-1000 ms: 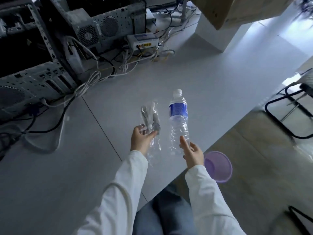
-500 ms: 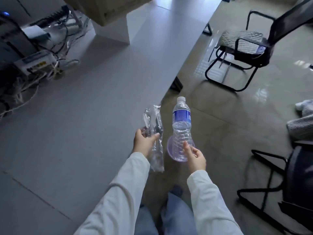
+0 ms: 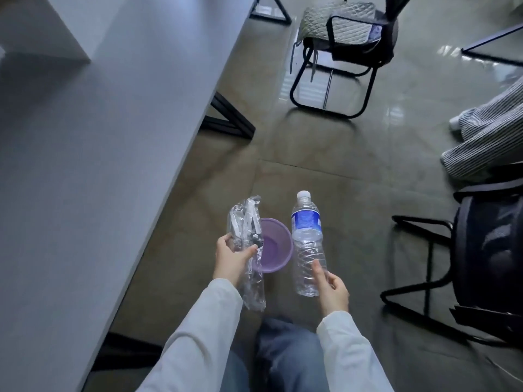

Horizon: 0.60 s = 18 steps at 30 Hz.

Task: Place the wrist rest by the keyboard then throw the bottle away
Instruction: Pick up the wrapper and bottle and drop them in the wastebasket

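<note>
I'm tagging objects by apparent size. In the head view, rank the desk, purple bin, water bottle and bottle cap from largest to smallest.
1. desk
2. water bottle and purple bin: look alike, and the bin sits farther away, so unranked
3. bottle cap

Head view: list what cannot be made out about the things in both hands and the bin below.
- Crinkled clear plastic wrapper in the left hand: contents are only dark and pale shapes; glare hides what they are.
- Purple bin: its left rim is covered by the wrapper.
- Water bottle in the right hand: label text too small to read, and whether any water remains is unclear.
</note>
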Each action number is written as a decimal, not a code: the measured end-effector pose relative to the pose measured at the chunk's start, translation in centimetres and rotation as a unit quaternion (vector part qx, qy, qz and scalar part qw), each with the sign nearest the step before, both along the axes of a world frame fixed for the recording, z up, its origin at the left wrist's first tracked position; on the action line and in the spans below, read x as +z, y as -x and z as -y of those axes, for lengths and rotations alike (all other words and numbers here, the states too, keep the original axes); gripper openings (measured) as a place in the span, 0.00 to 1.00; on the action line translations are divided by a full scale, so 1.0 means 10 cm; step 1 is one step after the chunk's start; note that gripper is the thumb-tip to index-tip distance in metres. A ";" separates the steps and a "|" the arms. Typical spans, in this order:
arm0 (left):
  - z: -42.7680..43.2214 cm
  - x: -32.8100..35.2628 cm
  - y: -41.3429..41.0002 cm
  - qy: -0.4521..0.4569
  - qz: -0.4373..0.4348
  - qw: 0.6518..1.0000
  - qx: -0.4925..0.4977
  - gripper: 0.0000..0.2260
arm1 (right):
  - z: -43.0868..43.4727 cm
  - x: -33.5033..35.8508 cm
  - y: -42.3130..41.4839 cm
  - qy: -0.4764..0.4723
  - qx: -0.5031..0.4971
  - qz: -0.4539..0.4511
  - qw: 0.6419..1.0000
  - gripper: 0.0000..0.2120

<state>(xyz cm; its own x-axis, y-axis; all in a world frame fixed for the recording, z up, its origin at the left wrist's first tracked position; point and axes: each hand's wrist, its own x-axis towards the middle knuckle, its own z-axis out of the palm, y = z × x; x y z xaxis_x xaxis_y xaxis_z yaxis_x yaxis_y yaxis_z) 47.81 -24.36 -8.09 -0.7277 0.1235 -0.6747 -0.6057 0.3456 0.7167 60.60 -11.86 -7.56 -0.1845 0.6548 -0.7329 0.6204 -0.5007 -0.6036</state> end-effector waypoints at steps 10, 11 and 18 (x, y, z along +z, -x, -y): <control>-0.33 -2.53 0.20 0.072 0.045 0.992 -0.098 0.34 | -0.24 -2.42 0.15 0.033 -0.008 0.071 0.997 0.22; -0.35 -2.79 0.23 0.079 0.050 0.990 -0.103 0.35 | -0.28 -2.65 0.18 0.033 0.003 0.084 0.996 0.21; -0.58 -4.03 0.39 0.085 0.068 0.985 -0.135 0.42 | -0.40 -3.80 0.52 0.032 0.058 0.109 0.992 0.39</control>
<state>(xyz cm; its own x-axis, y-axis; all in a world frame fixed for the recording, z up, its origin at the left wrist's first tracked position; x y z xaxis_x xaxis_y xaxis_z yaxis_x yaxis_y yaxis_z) 43.91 -18.60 -48.38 -0.5855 0.1770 -0.7911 -0.5610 0.6160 0.5530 55.41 -7.87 -45.52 -0.0876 0.5902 -0.8025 0.7882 -0.4515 -0.4182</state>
